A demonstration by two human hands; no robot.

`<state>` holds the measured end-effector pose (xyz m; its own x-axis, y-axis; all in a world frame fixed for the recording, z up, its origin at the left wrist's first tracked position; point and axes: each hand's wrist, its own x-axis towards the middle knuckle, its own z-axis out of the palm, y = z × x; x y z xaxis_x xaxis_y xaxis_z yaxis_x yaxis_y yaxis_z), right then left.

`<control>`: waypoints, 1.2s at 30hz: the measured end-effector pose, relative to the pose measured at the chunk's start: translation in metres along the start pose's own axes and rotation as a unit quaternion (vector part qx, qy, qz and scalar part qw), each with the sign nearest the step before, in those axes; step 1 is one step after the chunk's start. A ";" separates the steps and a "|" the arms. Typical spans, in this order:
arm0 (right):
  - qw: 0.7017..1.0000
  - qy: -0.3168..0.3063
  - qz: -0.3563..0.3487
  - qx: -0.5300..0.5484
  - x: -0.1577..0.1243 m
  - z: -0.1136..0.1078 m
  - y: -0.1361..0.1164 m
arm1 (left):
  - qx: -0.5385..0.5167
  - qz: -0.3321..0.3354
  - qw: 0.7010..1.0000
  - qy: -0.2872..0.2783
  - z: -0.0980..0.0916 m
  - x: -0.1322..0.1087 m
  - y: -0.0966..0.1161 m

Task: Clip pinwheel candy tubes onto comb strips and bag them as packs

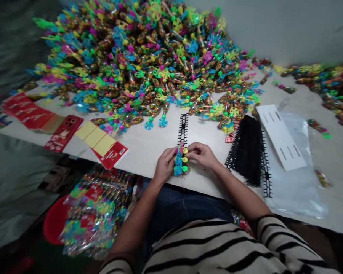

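My left hand point(164, 163) is closed around the left side of a small row of candy-filled toys point(178, 167) with blue, pink, yellow and green plastic tops. From the other side, the fingers of my right hand point(202, 155) pinch the row near a yellow top. A black plastic mesh strip point(183, 127) with short prongs lies on the table and runs under the row. Its near end is hidden by the toys and fingers. Beyond my hands rises a large heap of the same candy-filled toys point(148, 64).
At the right lie a stack of black strips point(247, 152), a white slotted board point(281, 137) and clear plastic bags point(300, 190). Red and yellow cards point(101, 142) and a red phone point(63, 133) sit at the left. Below are bagged toys point(94, 217) and a red basin point(54, 220).
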<state>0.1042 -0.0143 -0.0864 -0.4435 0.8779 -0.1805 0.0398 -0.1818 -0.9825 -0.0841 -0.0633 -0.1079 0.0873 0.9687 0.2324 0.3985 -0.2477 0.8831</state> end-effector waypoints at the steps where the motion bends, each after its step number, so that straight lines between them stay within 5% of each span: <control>1: 1.000 -0.018 0.005 0.009 0.002 0.000 -0.001 | 0.004 -0.004 1.000 -0.002 -0.002 0.002 0.000; 6: 0.996 -0.081 -0.003 -0.033 0.017 -0.035 -0.015 | 0.003 -0.014 0.999 -0.042 -0.016 0.009 -0.001; 10: 0.975 0.077 -0.054 -0.203 0.049 -0.121 -0.043 | -0.073 -0.094 0.992 -0.040 -0.034 0.012 -0.007; 14: 0.861 0.288 -0.072 -0.412 0.104 -0.211 -0.071 | -0.093 -0.155 0.982 0.047 -0.046 0.032 -0.012; 18: 0.766 0.285 0.010 -0.576 0.162 -0.248 -0.088 | -0.042 -0.155 0.979 0.125 -0.050 0.065 -0.006; 22: 0.687 0.245 0.105 -0.676 0.205 -0.237 -0.093 | -0.013 -0.139 0.979 0.146 -0.048 0.097 0.004; 25: 0.678 0.212 0.109 -0.695 0.216 -0.216 -0.099 | 0.033 -0.089 0.989 0.113 -0.045 0.122 0.010; 32: 0.724 0.134 -0.023 -0.677 0.151 -0.138 -0.129 | 0.209 0.151 0.966 -0.016 -0.009 0.193 0.033; 36: 0.855 0.064 -0.075 -0.509 0.114 -0.109 -0.140 | 0.241 0.195 0.947 -0.086 0.015 0.221 0.042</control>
<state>0.1460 0.1596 0.0252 -0.4134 0.9105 0.0114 0.7787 0.3601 -0.5138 -0.0339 0.1410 -0.0258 0.4439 0.8036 0.3965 0.6726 -0.5912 0.4451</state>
